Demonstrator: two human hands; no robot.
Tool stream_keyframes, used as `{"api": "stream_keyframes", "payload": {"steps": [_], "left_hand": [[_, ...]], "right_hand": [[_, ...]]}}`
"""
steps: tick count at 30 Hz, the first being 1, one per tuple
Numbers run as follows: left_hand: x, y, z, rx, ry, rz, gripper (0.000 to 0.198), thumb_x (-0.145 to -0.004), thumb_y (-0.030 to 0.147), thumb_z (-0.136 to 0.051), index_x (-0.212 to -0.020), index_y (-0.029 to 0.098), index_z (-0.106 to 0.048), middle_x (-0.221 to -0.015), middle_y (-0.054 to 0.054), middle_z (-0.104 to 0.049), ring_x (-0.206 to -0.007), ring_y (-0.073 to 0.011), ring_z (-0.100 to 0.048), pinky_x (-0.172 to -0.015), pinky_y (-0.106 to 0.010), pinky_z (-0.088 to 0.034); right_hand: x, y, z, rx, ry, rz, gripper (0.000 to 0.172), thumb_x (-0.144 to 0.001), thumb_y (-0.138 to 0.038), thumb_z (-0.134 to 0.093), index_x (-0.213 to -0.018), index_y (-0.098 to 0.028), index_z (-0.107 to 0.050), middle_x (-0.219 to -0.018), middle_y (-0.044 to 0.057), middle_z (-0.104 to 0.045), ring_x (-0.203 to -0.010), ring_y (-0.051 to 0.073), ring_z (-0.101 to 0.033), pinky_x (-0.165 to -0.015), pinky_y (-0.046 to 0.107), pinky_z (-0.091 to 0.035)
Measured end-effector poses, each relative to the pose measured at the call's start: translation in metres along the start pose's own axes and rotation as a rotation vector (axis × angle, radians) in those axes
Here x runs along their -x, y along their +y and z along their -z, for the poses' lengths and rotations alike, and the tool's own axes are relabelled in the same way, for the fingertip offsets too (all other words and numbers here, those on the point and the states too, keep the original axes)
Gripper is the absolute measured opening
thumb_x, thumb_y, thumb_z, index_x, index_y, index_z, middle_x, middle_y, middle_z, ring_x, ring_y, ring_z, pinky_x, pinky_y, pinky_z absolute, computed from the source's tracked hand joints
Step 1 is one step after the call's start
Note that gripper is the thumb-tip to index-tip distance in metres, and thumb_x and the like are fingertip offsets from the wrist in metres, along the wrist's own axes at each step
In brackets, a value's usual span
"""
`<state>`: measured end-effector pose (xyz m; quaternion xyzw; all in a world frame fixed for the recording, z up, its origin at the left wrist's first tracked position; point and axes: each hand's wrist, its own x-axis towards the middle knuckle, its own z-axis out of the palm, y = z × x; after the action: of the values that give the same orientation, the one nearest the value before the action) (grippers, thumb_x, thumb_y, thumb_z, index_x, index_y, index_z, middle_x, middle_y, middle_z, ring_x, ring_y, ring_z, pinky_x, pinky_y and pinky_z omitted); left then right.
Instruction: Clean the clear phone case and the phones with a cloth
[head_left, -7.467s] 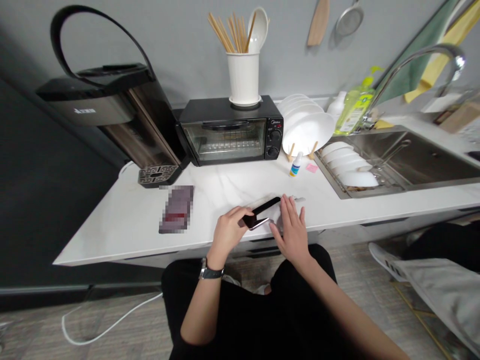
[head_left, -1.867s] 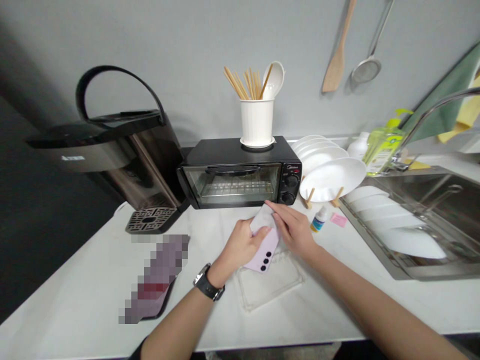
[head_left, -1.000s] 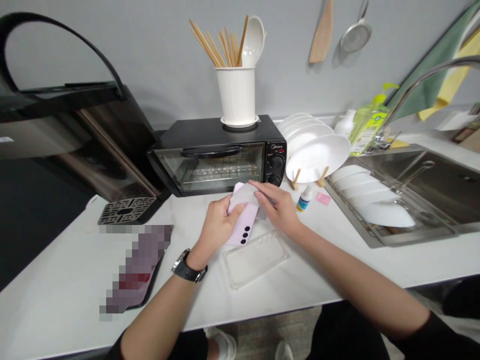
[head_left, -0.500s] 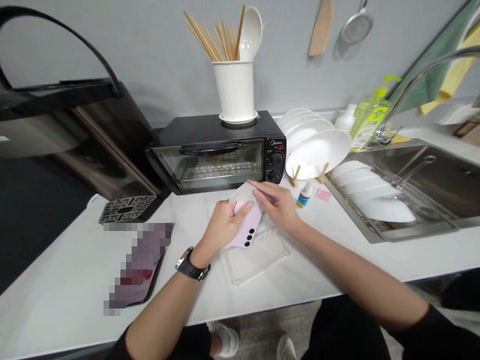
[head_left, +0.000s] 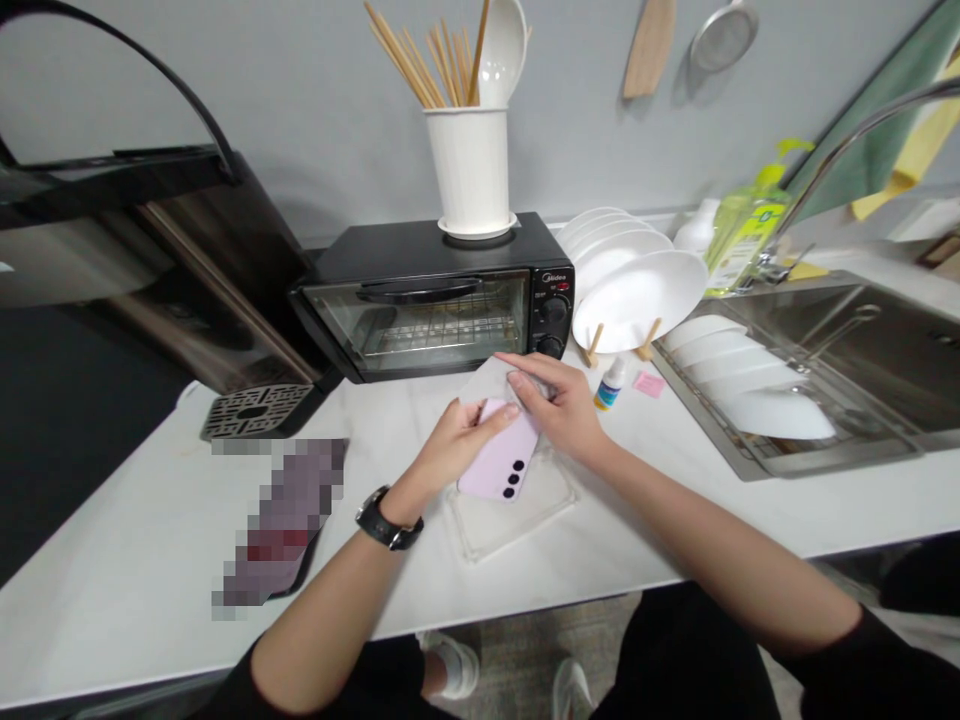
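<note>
My left hand (head_left: pixel 465 440) is closed around a lilac phone (head_left: pixel 495 462), its thumb across the back; three dark camera lenses sit at the near end. The fingers of my right hand (head_left: pixel 562 405) press a thin white cloth (head_left: pixel 484 380) against the phone's far end, partly hiding both. Below the phone, a clear phone case (head_left: pixel 510 520) lies on the counter. Just right of my right hand stands a small bottle (head_left: pixel 610 385) with a blue label, beside a pink packet (head_left: pixel 649 385).
A toaster oven (head_left: pixel 435 310) stands behind my hands, with a white utensil holder (head_left: pixel 472 175) on top. White plates (head_left: pixel 645 300) in a rack and a sink (head_left: pixel 885 340) are to the right. At left are a coffee machine (head_left: pixel 247 270) and a blurred flat object (head_left: pixel 289 520).
The phone has shifted slightly right and turned a little in my left hand. My right hand stays at its far end with the cloth. The camera view has moved slightly.
</note>
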<state>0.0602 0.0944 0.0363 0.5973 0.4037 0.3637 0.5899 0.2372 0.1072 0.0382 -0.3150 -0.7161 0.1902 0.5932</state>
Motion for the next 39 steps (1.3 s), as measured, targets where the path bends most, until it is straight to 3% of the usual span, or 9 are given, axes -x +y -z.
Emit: {"api": "stream_keyframes", "payload": {"steps": [5,10,16,20,23,26,31,36,39], "left_hand": [[-0.004,0.001,-0.008,0.375,-0.2,0.218,0.071,-0.088,0.08,-0.059,-0.11,0.014,-0.075,-0.091,-0.013,-0.079,-0.073,-0.0249,-0.074,-0.061,-0.03,-0.055],[-0.005,0.006,-0.006,0.473,-0.016,0.201,0.079,-0.099,0.078,-0.038,-0.118,0.011,-0.074,-0.093,-0.016,-0.08,-0.066,-0.0238,-0.075,-0.057,-0.03,-0.055],[-0.003,0.001,-0.008,0.387,-0.158,0.359,0.071,-0.103,0.067,-0.041,-0.11,0.007,-0.077,-0.083,-0.017,-0.079,-0.063,-0.0235,-0.074,-0.056,-0.029,-0.056],[-0.004,-0.001,-0.004,0.406,-0.054,0.258,0.075,-0.099,0.075,-0.04,-0.11,0.011,-0.077,-0.088,-0.016,-0.08,-0.067,-0.0246,-0.075,-0.059,-0.031,-0.057],[-0.004,-0.004,-0.002,0.342,-0.066,0.259,0.08,-0.093,0.083,-0.043,-0.108,0.012,-0.078,-0.085,-0.015,-0.08,-0.067,-0.0256,-0.074,-0.058,-0.032,-0.055],[-0.004,-0.006,-0.003,0.279,-0.061,0.29,0.073,-0.09,0.081,-0.053,-0.104,0.013,-0.077,-0.083,-0.014,-0.079,-0.068,-0.0265,-0.074,-0.056,-0.032,-0.054],[-0.004,-0.004,-0.005,0.35,-0.037,0.167,0.082,-0.091,0.086,-0.039,-0.107,0.015,-0.077,-0.089,-0.014,-0.08,-0.073,-0.027,-0.076,-0.064,-0.034,-0.057],[-0.005,-0.009,-0.005,0.235,0.037,0.292,0.07,-0.089,0.078,-0.055,-0.106,0.014,-0.076,-0.078,-0.011,-0.078,-0.063,-0.024,-0.071,-0.055,-0.031,-0.053],[-0.005,-0.006,-0.005,0.305,0.076,0.199,0.075,-0.093,0.079,-0.048,-0.111,0.012,-0.075,-0.08,-0.012,-0.079,-0.069,-0.0252,-0.074,-0.059,-0.031,-0.055]], "right_hand": [[-0.001,-0.001,0.005,0.02,0.156,-0.053,0.026,-0.103,-0.035,-0.062,-0.123,-0.028,-0.079,-0.105,0.004,-0.079,-0.09,0.019,-0.071,-0.078,0.033,-0.057],[-0.001,0.009,0.008,0.08,0.167,-0.06,0.031,-0.104,-0.04,-0.061,-0.126,-0.027,-0.078,-0.11,0.006,-0.08,-0.091,0.021,-0.071,-0.074,0.034,-0.056],[0.001,0.007,0.006,0.111,0.029,-0.01,0.033,-0.108,-0.04,-0.054,-0.125,-0.025,-0.077,-0.101,0.006,-0.078,-0.088,0.02,-0.071,-0.075,0.033,-0.056],[0.0,0.007,0.007,0.128,0.078,-0.004,0.033,-0.107,-0.039,-0.054,-0.128,-0.025,-0.076,-0.105,0.006,-0.078,-0.086,0.019,-0.07,-0.075,0.033,-0.056],[0.001,0.009,0.008,0.123,0.081,0.0,0.032,-0.107,-0.039,-0.054,-0.126,-0.026,-0.077,-0.103,0.006,-0.079,-0.084,0.019,-0.069,-0.073,0.033,-0.055],[0.001,0.008,0.008,0.123,0.035,0.004,0.033,-0.108,-0.04,-0.053,-0.129,-0.027,-0.075,-0.103,0.006,-0.078,-0.086,0.02,-0.07,-0.076,0.034,-0.057],[-0.001,0.007,0.01,0.147,0.08,0.015,0.035,-0.108,-0.042,-0.052,-0.131,-0.027,-0.074,-0.112,0.007,-0.078,-0.094,0.021,-0.071,-0.08,0.036,-0.058],[0.0,0.005,0.009,0.149,-0.007,0.066,0.036,-0.11,-0.038,-0.048,-0.135,-0.026,-0.071,-0.117,0.009,-0.078,-0.101,0.021,-0.073,-0.087,0.037,-0.059],[0.0,0.006,0.009,0.147,0.038,0.096,0.036,-0.109,-0.035,-0.049,-0.138,-0.026,-0.069,-0.126,0.009,-0.076,-0.112,0.023,-0.071,-0.095,0.04,-0.058]]}}
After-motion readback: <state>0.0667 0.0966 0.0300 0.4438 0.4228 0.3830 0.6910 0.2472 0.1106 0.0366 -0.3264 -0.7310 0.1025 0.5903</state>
